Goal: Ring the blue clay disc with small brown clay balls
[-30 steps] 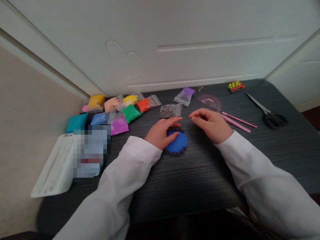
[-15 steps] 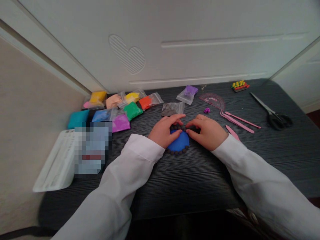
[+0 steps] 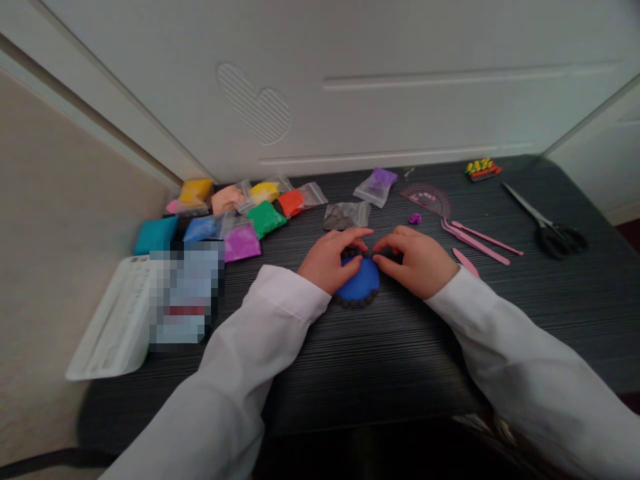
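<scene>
A round blue clay disc point(image 3: 359, 281) lies on the dark table, with small dark clay balls point(image 3: 361, 303) along its near rim and more at its far rim. My left hand point(image 3: 327, 261) curls around the disc's left side, thumb on the blue surface and forefinger stretched over the far edge; it covers that part of the rim. At the far right of the rim, my right hand point(image 3: 417, 261) has thumb and forefinger closed on a dark ball point(image 3: 371, 254), mostly hidden by the fingertips. A bag of dark clay point(image 3: 346, 216) lies just beyond my hands.
Bags of coloured clay, including a green one point(image 3: 266, 219), cluster at the left beside a white tray point(image 3: 107, 327). To the right lie a purple lump point(image 3: 415, 218), a protractor point(image 3: 427, 198), pink tweezers point(image 3: 477, 243), a pink knife point(image 3: 465, 262) and scissors point(image 3: 545, 223). A white panel stands behind.
The view has shifted very slightly. Both hands stay at the disc's far rim, with the right fingertips barely moved.
</scene>
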### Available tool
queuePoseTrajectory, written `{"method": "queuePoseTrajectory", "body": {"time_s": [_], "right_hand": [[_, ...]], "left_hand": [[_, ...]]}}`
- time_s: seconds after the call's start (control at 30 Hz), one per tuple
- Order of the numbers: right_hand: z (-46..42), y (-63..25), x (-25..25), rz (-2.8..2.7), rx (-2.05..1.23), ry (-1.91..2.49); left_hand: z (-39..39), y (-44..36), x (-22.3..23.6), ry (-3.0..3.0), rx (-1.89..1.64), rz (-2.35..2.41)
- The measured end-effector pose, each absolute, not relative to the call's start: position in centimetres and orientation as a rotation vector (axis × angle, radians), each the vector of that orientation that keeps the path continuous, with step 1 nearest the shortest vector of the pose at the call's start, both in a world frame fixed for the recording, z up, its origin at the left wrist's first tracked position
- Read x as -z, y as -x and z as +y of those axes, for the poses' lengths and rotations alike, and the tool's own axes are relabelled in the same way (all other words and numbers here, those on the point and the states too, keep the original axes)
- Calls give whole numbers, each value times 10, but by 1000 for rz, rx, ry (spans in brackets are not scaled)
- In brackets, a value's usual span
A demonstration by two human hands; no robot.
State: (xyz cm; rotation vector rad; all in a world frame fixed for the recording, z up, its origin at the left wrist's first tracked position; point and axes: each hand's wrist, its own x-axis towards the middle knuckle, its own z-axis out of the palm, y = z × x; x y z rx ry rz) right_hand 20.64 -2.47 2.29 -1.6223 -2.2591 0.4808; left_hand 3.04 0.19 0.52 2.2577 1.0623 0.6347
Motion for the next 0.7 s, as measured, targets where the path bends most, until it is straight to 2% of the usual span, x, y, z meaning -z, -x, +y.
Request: {"method": "queuePoseTrajectory", "body": {"time_s": [0.7], "right_hand": [[-25, -204, -20, -2302, -489, 1632]], "left_hand": [[2, -31, -5, -2251, -636, 1072]]}}
